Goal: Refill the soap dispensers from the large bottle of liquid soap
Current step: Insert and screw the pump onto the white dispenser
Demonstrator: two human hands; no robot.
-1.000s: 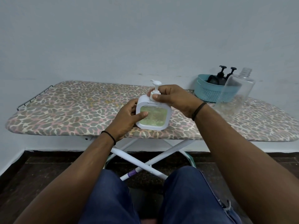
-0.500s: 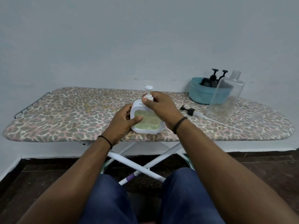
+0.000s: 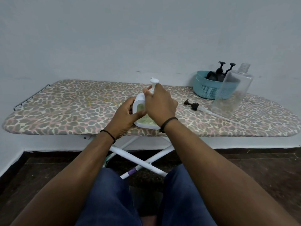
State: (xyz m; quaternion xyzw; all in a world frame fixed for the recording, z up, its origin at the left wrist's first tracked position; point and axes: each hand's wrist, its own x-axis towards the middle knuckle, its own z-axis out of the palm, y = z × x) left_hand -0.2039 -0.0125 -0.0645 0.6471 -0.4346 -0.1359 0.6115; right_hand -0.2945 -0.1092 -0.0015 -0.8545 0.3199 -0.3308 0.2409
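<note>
A white soap dispenser (image 3: 141,110) with pale green liquid stands near the front edge of the ironing board (image 3: 68,108), about the middle, gripped on its side by the left hand (image 3: 125,116) while the right hand (image 3: 160,105) is wrapped around the neck just under the white pump head (image 3: 154,81). At two o'clock from it lies a loose black pump (image 3: 192,105) with a clear tube, and beyond that a clear bottle (image 3: 232,93), uncapped, stands just in front of a teal basket (image 3: 206,88) holding dark pump bottles (image 3: 218,74).

No readable text, label, brand or number shows on anything here.
</note>
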